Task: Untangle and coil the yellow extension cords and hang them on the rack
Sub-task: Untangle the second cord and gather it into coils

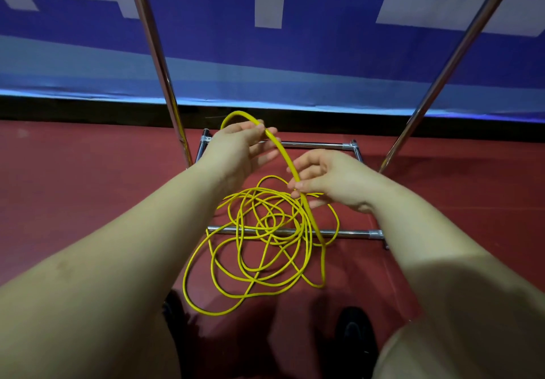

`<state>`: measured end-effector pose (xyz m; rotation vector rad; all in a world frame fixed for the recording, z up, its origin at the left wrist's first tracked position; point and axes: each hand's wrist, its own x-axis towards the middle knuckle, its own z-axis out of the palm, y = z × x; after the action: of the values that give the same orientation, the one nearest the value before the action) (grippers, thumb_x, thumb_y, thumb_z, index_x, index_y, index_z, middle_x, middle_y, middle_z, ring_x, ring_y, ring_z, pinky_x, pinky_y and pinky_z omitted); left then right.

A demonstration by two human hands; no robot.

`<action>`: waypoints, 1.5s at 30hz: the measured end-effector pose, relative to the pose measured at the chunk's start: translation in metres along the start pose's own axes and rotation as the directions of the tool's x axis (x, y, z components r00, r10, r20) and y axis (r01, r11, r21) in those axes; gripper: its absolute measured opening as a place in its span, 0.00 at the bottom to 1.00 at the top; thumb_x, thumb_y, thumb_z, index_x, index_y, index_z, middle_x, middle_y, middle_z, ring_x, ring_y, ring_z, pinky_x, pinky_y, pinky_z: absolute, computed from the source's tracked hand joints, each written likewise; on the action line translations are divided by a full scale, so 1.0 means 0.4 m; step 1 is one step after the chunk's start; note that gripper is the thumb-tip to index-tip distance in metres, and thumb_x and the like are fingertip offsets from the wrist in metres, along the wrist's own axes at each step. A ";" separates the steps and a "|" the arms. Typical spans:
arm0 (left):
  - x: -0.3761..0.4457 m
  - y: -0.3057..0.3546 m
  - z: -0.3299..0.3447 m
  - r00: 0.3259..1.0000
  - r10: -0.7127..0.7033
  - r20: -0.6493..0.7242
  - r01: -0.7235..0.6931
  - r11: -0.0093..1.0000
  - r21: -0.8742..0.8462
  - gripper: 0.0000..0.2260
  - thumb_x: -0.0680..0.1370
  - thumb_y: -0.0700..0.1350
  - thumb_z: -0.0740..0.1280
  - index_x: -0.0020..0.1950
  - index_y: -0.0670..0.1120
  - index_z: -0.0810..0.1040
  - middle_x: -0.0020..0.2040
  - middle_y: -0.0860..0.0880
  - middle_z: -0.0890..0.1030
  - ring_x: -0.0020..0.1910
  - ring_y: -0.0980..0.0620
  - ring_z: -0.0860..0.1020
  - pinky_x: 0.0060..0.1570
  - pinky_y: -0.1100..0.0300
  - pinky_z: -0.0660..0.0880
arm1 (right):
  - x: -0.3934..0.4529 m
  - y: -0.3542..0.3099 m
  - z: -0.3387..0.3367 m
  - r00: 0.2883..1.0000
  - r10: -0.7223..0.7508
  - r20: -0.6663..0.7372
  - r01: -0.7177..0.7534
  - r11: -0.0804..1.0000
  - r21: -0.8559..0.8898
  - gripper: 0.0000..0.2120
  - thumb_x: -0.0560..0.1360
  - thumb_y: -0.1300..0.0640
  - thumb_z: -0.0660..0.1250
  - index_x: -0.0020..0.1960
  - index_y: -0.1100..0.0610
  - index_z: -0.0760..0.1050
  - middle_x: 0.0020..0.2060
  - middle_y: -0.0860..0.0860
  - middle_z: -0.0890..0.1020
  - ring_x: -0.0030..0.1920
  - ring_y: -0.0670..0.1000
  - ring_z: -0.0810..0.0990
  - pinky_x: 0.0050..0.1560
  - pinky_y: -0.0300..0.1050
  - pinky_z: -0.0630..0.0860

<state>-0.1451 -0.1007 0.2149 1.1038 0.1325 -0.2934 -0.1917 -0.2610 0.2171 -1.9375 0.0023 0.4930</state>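
Yellow cord [259,240] tangled, ends hidden, between both hands [295,169]

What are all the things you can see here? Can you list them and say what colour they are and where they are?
yellow cord: one tangle that I can tell, yellow, heaped on the floor over the rack's near bottom bar, one strand lifted up to the hands
rack: one, shiny silver metal, two poles rising left and right, two bars low across the floor
floor: one, dark red, under everything
banner: one, blue with white shapes, along the back behind the rack
shoes: two dark shapes, at the bottom of the picture, one on each side of the cord's near loop
left hand: one, pinches the raised strand near its top bend
right hand: one, pinches the same strand lower down
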 end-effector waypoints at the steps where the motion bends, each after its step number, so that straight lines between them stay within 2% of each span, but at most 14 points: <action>1: 0.001 -0.001 0.000 1.000 -0.005 0.019 0.005 1.000 0.013 0.04 0.80 0.37 0.60 0.49 0.44 0.73 0.41 0.47 0.81 0.36 0.54 0.82 0.40 0.60 0.81 | 0.000 -0.004 -0.004 1.000 -0.014 -0.026 0.015 0.999 0.041 0.11 0.75 0.65 0.65 0.55 0.55 0.71 0.42 0.50 0.81 0.39 0.43 0.82 0.38 0.41 0.79; 4: -0.008 -0.010 0.002 0.984 -0.093 0.149 0.073 0.988 0.137 0.06 0.81 0.38 0.59 0.52 0.46 0.74 0.46 0.47 0.82 0.43 0.52 0.82 0.48 0.57 0.79 | 0.001 -0.018 -0.017 0.990 -0.033 -0.141 0.071 0.959 0.273 0.10 0.76 0.67 0.63 0.53 0.55 0.70 0.42 0.49 0.81 0.37 0.42 0.82 0.35 0.40 0.80; 7: -0.028 -0.034 0.009 0.930 -0.241 0.278 0.115 0.908 0.403 0.07 0.80 0.39 0.59 0.53 0.47 0.75 0.46 0.50 0.82 0.43 0.55 0.80 0.52 0.58 0.76 | 0.006 -0.026 -0.033 0.971 0.019 -0.239 0.119 0.829 0.547 0.09 0.76 0.68 0.62 0.53 0.57 0.70 0.41 0.51 0.80 0.35 0.42 0.83 0.33 0.41 0.81; 10: -0.039 -0.058 0.011 0.891 -0.301 0.339 0.013 0.765 0.644 0.05 0.80 0.39 0.62 0.49 0.47 0.76 0.47 0.47 0.81 0.48 0.50 0.77 0.60 0.51 0.73 | 0.013 -0.025 -0.049 0.955 0.089 -0.282 0.139 0.708 0.692 0.09 0.76 0.69 0.61 0.53 0.58 0.70 0.40 0.51 0.78 0.34 0.42 0.82 0.30 0.42 0.80; 12: -0.041 -0.061 0.012 0.888 -0.281 0.365 -0.060 0.714 0.697 0.05 0.79 0.38 0.63 0.48 0.48 0.76 0.47 0.46 0.80 0.47 0.50 0.77 0.56 0.55 0.75 | 0.014 -0.023 -0.052 0.953 0.095 -0.289 0.151 0.677 0.720 0.08 0.77 0.69 0.60 0.52 0.58 0.69 0.40 0.51 0.78 0.33 0.42 0.82 0.30 0.41 0.80; 15: -0.043 -0.050 0.019 0.900 -0.213 0.381 -0.094 0.758 0.645 0.07 0.79 0.35 0.62 0.47 0.46 0.75 0.40 0.50 0.80 0.38 0.56 0.77 0.41 0.67 0.75 | 0.010 -0.027 -0.050 0.954 0.079 -0.289 0.167 0.661 0.732 0.07 0.77 0.67 0.60 0.47 0.57 0.71 0.40 0.52 0.78 0.37 0.45 0.82 0.34 0.42 0.81; 19: -0.032 -0.028 0.021 0.964 -0.084 0.252 -0.033 0.903 0.428 0.06 0.79 0.36 0.62 0.45 0.46 0.75 0.36 0.51 0.80 0.34 0.56 0.77 0.40 0.58 0.78 | 0.006 -0.018 -0.039 0.975 0.022 -0.219 0.102 0.836 0.540 0.10 0.75 0.64 0.64 0.54 0.54 0.71 0.46 0.52 0.80 0.49 0.51 0.80 0.45 0.48 0.80; 22: -0.017 -0.006 0.011 0.988 -0.036 0.149 -0.005 0.965 0.261 0.06 0.79 0.37 0.62 0.47 0.46 0.76 0.36 0.51 0.80 0.31 0.58 0.79 0.41 0.54 0.80 | 0.000 -0.010 -0.014 0.991 -0.059 -0.119 0.083 0.973 0.215 0.11 0.73 0.64 0.67 0.51 0.51 0.73 0.46 0.50 0.81 0.47 0.48 0.80 0.51 0.46 0.76; 26: -0.012 0.017 0.006 0.994 -0.031 0.104 0.024 0.997 0.070 0.05 0.79 0.39 0.62 0.48 0.46 0.76 0.33 0.52 0.81 0.30 0.58 0.80 0.33 0.59 0.80 | 0.009 0.002 0.005 0.993 -0.089 -0.074 0.092 0.995 0.026 0.14 0.71 0.66 0.70 0.53 0.53 0.73 0.47 0.53 0.80 0.47 0.50 0.80 0.54 0.47 0.76; 29: -0.015 0.023 0.007 0.994 -0.035 0.099 0.034 0.999 0.013 0.04 0.79 0.40 0.62 0.48 0.46 0.76 0.33 0.53 0.82 0.30 0.58 0.80 0.33 0.60 0.80 | 0.011 0.003 0.013 0.986 -0.147 -0.074 0.143 0.988 -0.052 0.11 0.72 0.68 0.69 0.45 0.54 0.74 0.41 0.51 0.80 0.42 0.48 0.79 0.49 0.40 0.77; 33: -0.011 0.014 0.007 0.989 -0.051 0.141 0.048 0.999 0.023 0.05 0.80 0.41 0.60 0.49 0.46 0.75 0.36 0.51 0.83 0.35 0.56 0.81 0.41 0.59 0.80 | 0.011 -0.006 0.010 0.982 -0.164 -0.095 0.171 0.983 0.072 0.10 0.72 0.69 0.67 0.43 0.55 0.75 0.37 0.51 0.79 0.35 0.45 0.78 0.41 0.36 0.77; 37: -0.024 -0.015 0.011 0.954 -0.191 0.230 0.098 0.927 0.362 0.07 0.80 0.43 0.60 0.49 0.47 0.77 0.38 0.51 0.82 0.40 0.55 0.80 0.47 0.59 0.75 | 0.010 -0.022 -0.013 0.984 -0.108 -0.144 0.150 0.936 0.319 0.08 0.75 0.66 0.64 0.46 0.54 0.76 0.34 0.46 0.82 0.34 0.40 0.81 0.41 0.35 0.79; 40: -0.041 -0.039 0.019 0.911 -0.286 0.296 0.086 0.836 0.543 0.07 0.81 0.45 0.60 0.47 0.48 0.77 0.42 0.51 0.80 0.44 0.54 0.77 0.52 0.59 0.72 | 0.011 -0.032 -0.031 0.976 -0.056 -0.209 0.168 0.803 0.571 0.08 0.76 0.66 0.62 0.45 0.55 0.75 0.29 0.45 0.82 0.32 0.42 0.81 0.39 0.37 0.80; 45: -0.039 -0.035 0.028 0.928 -0.133 0.348 -0.064 0.864 0.499 0.08 0.80 0.37 0.61 0.47 0.47 0.77 0.39 0.51 0.79 0.38 0.59 0.77 0.42 0.68 0.75 | 0.011 -0.040 -0.048 0.955 -0.027 -0.296 0.245 0.635 0.732 0.06 0.77 0.64 0.61 0.44 0.55 0.73 0.32 0.47 0.81 0.33 0.44 0.81 0.35 0.37 0.79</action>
<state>-0.1646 -0.1138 0.2119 1.5455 -0.2838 -0.5902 -0.1777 -0.2705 0.2361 -1.1185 0.2036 0.0807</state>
